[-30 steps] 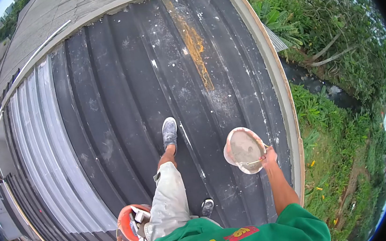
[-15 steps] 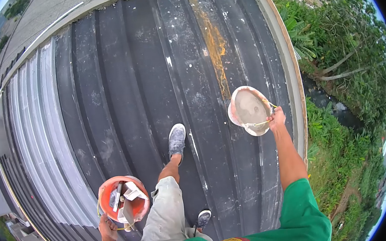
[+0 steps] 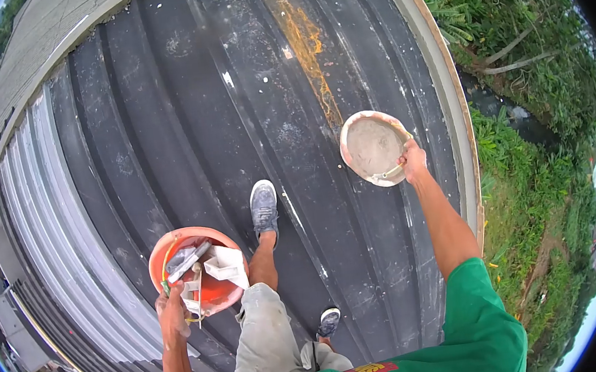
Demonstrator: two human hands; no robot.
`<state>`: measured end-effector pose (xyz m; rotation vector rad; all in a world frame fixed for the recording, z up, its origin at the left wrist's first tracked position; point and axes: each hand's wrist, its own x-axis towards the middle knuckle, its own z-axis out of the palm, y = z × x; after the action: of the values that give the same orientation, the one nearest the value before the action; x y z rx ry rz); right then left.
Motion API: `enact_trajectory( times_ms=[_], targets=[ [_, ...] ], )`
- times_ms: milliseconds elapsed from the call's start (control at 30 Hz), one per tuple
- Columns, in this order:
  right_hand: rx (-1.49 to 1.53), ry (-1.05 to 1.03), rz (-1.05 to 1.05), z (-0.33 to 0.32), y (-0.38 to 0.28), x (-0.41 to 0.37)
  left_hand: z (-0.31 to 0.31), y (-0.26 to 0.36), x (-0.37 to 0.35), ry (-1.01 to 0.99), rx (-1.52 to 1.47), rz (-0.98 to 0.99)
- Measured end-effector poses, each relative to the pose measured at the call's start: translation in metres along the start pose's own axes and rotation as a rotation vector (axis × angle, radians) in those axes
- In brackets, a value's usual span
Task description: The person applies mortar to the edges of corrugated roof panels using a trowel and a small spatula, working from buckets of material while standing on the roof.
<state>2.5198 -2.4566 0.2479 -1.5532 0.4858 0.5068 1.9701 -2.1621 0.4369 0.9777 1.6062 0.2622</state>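
Observation:
At the lower left, my left hand (image 3: 172, 312) is closed round the yellow handle of an orange bucket (image 3: 217, 296). Inside that bucket lie a grey tool (image 3: 188, 261) and white pieces (image 3: 226, 265). My right hand (image 3: 413, 159) grips the handle of a pale bucket (image 3: 346, 144) on the right. Grey, wet-looking material (image 3: 374, 145) fills much of the pale bucket. Both buckets hang over the dark ribbed roof (image 3: 181, 111), one on each side of my legs.
My feet in grey shoes (image 3: 264, 208) are on the ribbed metal. The roof's pale raised edge (image 3: 440, 84) runs along the right, with plants and a dark stream (image 3: 508, 109) below. Lighter metal sheets (image 3: 54, 211) lie at the left.
The orange bucket has moved up and turned, showing more of its inside. The pale bucket has shifted slightly up and left. The view has moved forward along the roof.

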Motion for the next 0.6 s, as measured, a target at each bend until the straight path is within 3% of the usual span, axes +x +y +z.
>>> enact_trajectory(
  times_ms=[100,233,367,433,500,533,600],
  targets=[
    [-0.006,-0.075,0.01,-0.01,0.007,0.007,0.02,0.011,0.019,-0.062,0.189,0.086],
    [0.001,-0.08,0.02,-0.01,0.01,0.001,0.081,0.038,0.027,-0.257,0.201,0.191],
    [-0.008,-0.099,0.021,-0.02,0.026,-0.01,0.152,0.06,0.03,-0.309,0.243,0.2],
    [-0.014,-0.127,0.022,-0.027,0.028,-0.018,0.19,0.053,0.043,-0.332,0.163,0.311],
    [-0.288,-0.052,-0.025,-0.035,0.027,-0.025,0.221,0.05,0.06,-0.394,0.174,0.341],
    [-0.278,-0.044,-0.02,-0.043,0.028,-0.036,0.236,0.05,0.065,-0.414,0.171,0.367],
    [-0.596,0.133,-0.139,-0.066,0.027,-0.07,0.266,0.06,0.064,-0.45,0.21,0.367]
  ],
)
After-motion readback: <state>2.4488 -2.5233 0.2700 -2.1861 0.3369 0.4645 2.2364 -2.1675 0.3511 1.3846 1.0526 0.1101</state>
